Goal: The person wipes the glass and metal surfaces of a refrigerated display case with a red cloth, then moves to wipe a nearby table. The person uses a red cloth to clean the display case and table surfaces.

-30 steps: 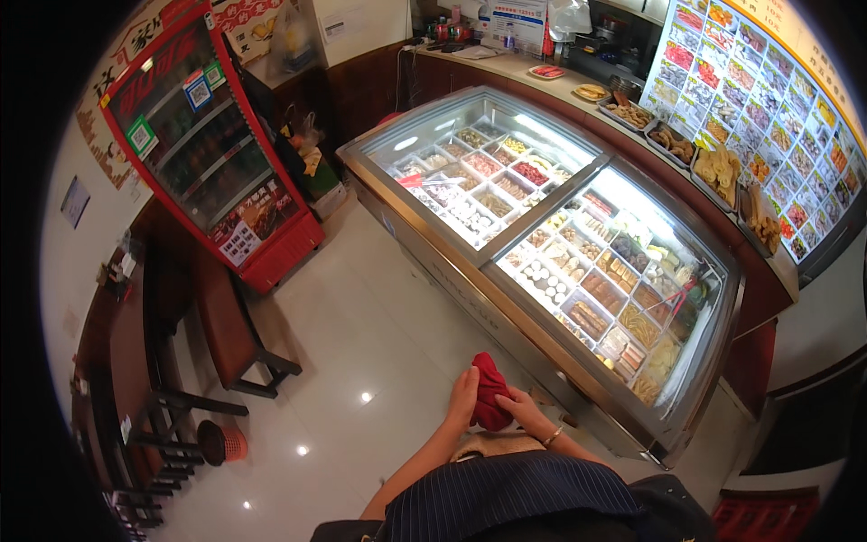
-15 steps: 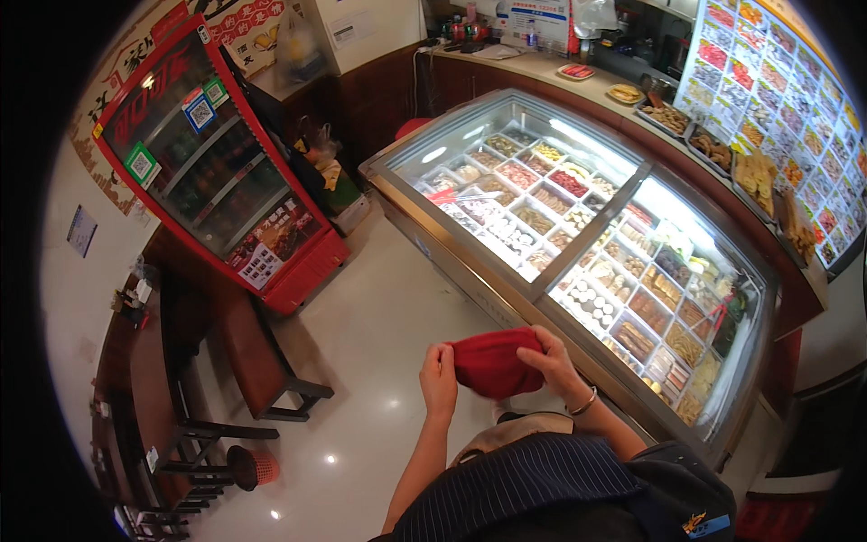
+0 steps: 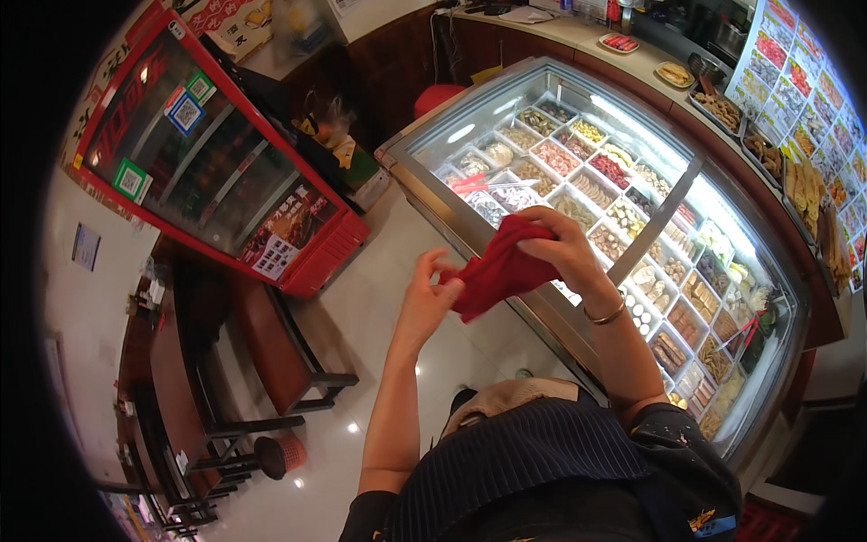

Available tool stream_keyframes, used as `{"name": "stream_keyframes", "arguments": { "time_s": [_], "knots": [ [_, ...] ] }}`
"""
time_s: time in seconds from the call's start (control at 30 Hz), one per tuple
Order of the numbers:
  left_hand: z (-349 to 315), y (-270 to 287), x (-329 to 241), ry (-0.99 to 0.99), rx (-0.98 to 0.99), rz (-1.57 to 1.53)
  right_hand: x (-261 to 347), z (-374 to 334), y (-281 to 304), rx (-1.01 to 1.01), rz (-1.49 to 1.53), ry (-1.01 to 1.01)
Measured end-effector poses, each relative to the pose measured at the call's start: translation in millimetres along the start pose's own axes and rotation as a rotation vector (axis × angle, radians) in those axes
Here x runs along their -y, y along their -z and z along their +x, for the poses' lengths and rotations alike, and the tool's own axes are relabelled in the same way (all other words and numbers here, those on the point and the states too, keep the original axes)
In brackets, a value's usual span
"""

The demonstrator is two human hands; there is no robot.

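A folded dark red cloth hangs in front of me, over the near edge of the glass-topped display freezer. My right hand grips its upper right end between thumb and fingers, with a bracelet on that wrist. At the cloth's lower left end is my left hand, its thumb against the edge and its fingers loosely apart. Under the glass sit several white trays of sliced and skewered foods.
A red drinks fridge stands at the left, with a wooden bench, a table and a small pink basket below it. Behind the freezer runs a counter holding plates and food trays. A picture menu board rises at the far right.
Both hands have moved up and forward with the cloth, toward the freezer. The cloth has gone from stretched level to bunched and tilted, and my left fingers have loosened. My view has shifted slightly.
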State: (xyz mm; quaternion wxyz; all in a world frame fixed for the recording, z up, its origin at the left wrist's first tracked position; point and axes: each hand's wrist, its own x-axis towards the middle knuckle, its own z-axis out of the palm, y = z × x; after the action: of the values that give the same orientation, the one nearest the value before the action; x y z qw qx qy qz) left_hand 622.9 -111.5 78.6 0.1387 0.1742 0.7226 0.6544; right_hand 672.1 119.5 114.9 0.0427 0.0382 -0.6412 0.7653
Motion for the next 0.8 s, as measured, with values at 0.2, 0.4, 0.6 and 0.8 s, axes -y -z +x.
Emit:
{"name": "stream_keyframes", "arguments": {
  "time_s": [0.2,0.4,0.6,0.8],
  "knots": [
    [64,20,3,0.200,0.550,-0.172,21,68,-25,0.286,-0.115,-0.050],
    [131,60,28,0.073,0.652,0.568,52,98,-12,-0.018,-0.261,0.148],
    [186,68,89,0.002,0.418,0.702,61,85,-74,-0.063,-0.420,0.021],
    [174,59,60,0.639,0.441,-0.813,-78,66,-56,-0.138,-0.173,-0.453]
  ]
}}
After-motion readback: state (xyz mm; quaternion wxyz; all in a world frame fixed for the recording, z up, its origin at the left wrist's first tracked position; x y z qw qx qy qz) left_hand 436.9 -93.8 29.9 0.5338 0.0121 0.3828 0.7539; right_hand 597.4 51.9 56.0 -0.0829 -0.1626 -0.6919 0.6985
